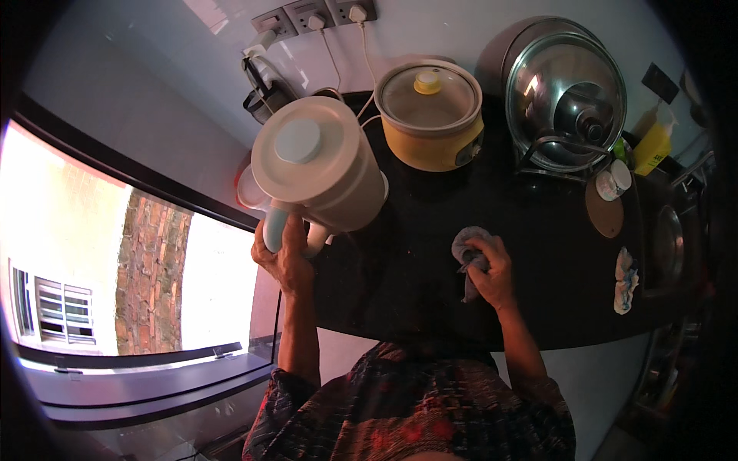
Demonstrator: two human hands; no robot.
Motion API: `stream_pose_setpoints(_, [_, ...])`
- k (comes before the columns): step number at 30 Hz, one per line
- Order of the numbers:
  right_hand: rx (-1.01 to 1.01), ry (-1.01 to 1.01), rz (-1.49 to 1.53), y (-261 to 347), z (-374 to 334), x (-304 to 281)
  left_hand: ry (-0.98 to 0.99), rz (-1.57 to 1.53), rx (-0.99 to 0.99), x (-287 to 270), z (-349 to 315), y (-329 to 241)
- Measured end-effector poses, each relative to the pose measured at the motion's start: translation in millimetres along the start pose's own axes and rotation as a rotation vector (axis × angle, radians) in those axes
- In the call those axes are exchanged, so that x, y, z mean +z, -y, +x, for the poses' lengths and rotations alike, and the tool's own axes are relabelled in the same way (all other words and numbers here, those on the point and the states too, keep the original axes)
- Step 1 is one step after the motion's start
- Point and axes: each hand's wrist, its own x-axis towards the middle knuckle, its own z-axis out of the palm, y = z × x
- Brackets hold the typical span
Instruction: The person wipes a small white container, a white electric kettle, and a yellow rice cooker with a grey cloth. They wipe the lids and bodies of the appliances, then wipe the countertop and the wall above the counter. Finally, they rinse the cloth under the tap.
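My left hand (286, 257) is wrapped round the handle of a large cream lidded jug (338, 184), which looks like an electric kettle, at the left of the dark counter. The jug leans a little, and I cannot tell whether its base touches the counter. Bunched in my right hand (494, 270) is a grey cloth (470, 247), held over the middle of the counter. Behind the jug and to its right stands a yellow electric cooker (430, 146) with a glass lid and a yellow knob.
Large metal lids (550, 84) lean in a rack at the back right. Near them are a small white tub (613, 180), a brown round mat (603, 211) and a yellow bottle (653, 146). A crumpled white cloth (626, 280) lies by the sink (667, 238). An open window (146, 361) borders the left side.
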Motion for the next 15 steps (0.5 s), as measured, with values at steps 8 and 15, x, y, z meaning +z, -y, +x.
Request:
stream_pose_setpoints(8, [0.018,0.086,-0.071,-28.5,-9.3,24.8,-0.085,-0.07,-0.115,25.7,17.6,38.3])
stream_pose_setpoints(15, [0.042,0.088,-0.056,-27.1,-4.2,24.6,-0.062,-0.085,-0.161,33.6,16.6,52.5])
